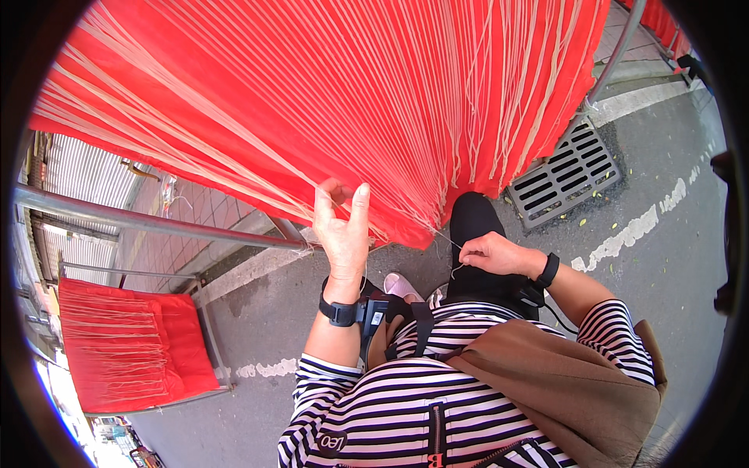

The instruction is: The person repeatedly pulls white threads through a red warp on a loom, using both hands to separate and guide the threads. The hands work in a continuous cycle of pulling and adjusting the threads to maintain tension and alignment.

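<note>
A broad red cloth [257, 93] spreads across the far side, with many long pale strands [374, 101] lying over it. The strands draw together toward a gathered point [433, 218] at the cloth's near edge. My left hand [343, 230] is raised at that edge, thumb up and fingers apart, some strands passing beside and behind its fingers. Between the closed fingertips of my right hand [495, 253] is a thin thread [447, 239]. It runs left to the gathered strands, and a loose end hangs below the hand.
A metal pipe [156, 224] runs under the cloth's left side. At lower left stands a second frame with red cloth [183, 343] and pale strands. A drain grate [566, 175] lies in the road at right, near a white painted line [624, 234]. My knee [472, 214] touches the cloth's edge.
</note>
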The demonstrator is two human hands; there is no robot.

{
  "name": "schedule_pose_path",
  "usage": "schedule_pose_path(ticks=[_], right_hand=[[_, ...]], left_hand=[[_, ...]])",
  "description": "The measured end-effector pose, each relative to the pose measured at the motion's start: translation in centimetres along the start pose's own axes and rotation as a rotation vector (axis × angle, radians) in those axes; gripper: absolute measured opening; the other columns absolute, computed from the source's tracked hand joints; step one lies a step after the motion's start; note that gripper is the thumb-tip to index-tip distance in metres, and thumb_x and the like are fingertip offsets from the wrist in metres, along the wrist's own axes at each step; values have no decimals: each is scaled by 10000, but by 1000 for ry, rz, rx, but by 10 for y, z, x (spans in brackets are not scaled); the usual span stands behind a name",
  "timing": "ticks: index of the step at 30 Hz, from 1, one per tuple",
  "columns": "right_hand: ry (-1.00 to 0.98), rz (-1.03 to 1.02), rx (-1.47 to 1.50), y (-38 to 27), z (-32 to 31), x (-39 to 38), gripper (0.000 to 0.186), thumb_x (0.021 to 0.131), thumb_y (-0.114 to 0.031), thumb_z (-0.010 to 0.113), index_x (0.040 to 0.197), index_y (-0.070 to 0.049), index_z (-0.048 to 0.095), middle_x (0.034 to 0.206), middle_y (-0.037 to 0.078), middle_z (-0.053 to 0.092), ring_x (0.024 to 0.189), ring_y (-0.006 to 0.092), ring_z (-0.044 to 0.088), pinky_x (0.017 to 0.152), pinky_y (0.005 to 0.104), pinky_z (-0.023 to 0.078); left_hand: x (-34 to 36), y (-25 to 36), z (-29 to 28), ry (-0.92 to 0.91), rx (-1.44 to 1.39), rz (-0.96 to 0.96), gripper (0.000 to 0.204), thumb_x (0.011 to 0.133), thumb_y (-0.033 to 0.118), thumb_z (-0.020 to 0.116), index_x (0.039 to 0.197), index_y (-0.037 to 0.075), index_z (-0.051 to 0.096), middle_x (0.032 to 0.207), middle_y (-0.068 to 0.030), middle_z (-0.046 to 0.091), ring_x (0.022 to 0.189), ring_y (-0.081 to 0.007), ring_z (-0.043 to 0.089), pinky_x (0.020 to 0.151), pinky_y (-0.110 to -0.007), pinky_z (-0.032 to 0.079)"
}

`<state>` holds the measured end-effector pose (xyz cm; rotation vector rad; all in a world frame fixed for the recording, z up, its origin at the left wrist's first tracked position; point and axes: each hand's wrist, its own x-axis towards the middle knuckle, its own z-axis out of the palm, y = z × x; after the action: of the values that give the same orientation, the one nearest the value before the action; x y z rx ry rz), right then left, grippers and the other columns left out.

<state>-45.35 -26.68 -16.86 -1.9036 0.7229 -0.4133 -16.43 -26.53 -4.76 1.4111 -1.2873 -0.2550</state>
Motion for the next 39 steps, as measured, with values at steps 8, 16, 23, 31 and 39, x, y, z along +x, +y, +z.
schedule_pose_path(ticks=[8,16,23,31,39], right_hand=[[-12,-9,-12,12,4,6,143,932,-139,649,993,-32,722,870,131,741,817,304,726,757,378,567],[-25,-13,-43,17,7,10,153,928,-141,647,992,-23,721,861,140,739,808,315,725,753,382,571],[-61,20,-58,12,10,7,158,929,-137,638,995,-19,720,869,146,739,814,321,724,758,382,568],[-80,8,-74,10,13,4,164,933,-143,628,1003,-20,712,874,154,735,830,325,720,766,385,561],[-88,-12,-90,12,18,3,140,926,-143,631,973,-46,719,846,141,732,801,331,716,745,394,562]], left_hand=[[16,-29,-5,7,-478,-281,24,977,63,684,992,78,674,915,28,667,855,-67,588,813,-238,479],[15,-43,-8,-60,-607,-361,80,993,85,665,1072,81,675,985,-1,679,932,-97,613,884,-271,486],[0,-28,-28,-82,-331,-231,429,968,27,667,1377,39,541,1193,-86,653,1149,-173,612,1019,-321,478],[-18,6,-59,169,-82,52,402,952,13,674,1334,31,548,1152,-85,635,1048,-148,596,933,-311,481],[-19,8,-17,-231,128,-227,354,907,188,786,1146,-29,642,840,-93,699,739,-127,654,671,-283,535]])
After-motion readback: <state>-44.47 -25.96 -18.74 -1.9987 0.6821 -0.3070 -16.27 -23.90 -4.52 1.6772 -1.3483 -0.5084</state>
